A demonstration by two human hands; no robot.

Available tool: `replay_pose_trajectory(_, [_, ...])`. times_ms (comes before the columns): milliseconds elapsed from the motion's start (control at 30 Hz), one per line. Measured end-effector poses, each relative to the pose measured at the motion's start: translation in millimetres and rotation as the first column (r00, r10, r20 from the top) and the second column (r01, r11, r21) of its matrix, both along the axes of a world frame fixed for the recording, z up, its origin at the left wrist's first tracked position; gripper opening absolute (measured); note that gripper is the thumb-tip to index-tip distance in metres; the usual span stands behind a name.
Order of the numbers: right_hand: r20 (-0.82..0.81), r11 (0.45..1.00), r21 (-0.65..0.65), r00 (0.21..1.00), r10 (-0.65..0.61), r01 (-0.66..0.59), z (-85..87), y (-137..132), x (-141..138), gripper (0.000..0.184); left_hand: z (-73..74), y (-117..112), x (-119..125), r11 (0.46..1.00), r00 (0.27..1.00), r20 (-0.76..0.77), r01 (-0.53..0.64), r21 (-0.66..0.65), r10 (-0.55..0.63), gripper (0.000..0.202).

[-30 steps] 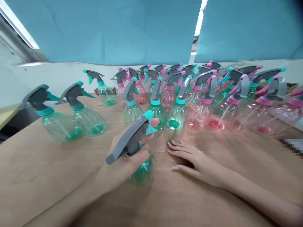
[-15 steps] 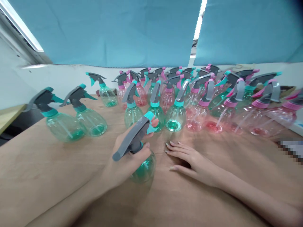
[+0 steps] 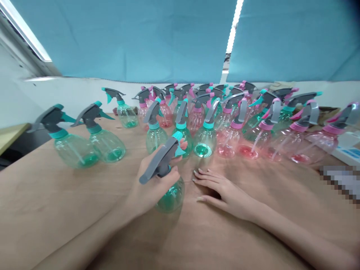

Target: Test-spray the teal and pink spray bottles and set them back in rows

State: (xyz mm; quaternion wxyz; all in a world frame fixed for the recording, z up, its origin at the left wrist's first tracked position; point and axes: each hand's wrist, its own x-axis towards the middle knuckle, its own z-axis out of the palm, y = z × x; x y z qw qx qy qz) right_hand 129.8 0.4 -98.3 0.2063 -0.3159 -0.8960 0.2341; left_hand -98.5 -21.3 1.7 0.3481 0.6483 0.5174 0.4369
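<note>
My left hand point(image 3: 157, 183) is wrapped round the neck of a clear green spray bottle point(image 3: 173, 197) with a grey head and a turquoise nozzle and trigger. The bottle is near the middle of the table, its nozzle pointing away from me. Palm down on the brown tabletop point(image 3: 202, 236), my right hand point(image 3: 225, 191) lies with its fingers stretched out, just right of that bottle and holding nothing. Beyond my hands stands a row of bottles, among them a green spray bottle point(image 3: 204, 144) and a pink spray bottle point(image 3: 227, 144).
Two green spray bottles point(image 3: 107, 144) stand together at the left, another green bottle point(image 3: 127, 114) farther back. Many green and pink bottles crowd the rear and right. A blue curtain point(image 3: 140, 41) hangs behind. A pixelated patch point(image 3: 341, 180) covers something at the right edge.
The view has shifted slightly, so the bottles at the right appear farther left. My left hand keeps hold of the green spray bottle, and my right hand stays flat on the table.
</note>
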Motion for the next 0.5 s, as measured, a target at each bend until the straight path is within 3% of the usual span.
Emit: replay_pose_trajectory(500, [0.024,1.000,0.012,1.000,0.005,-0.005,-3.0,0.6,0.9,0.055,2.1,2.5,1.0,0.999,0.999,-0.024,0.036,0.036,-0.035,0.052])
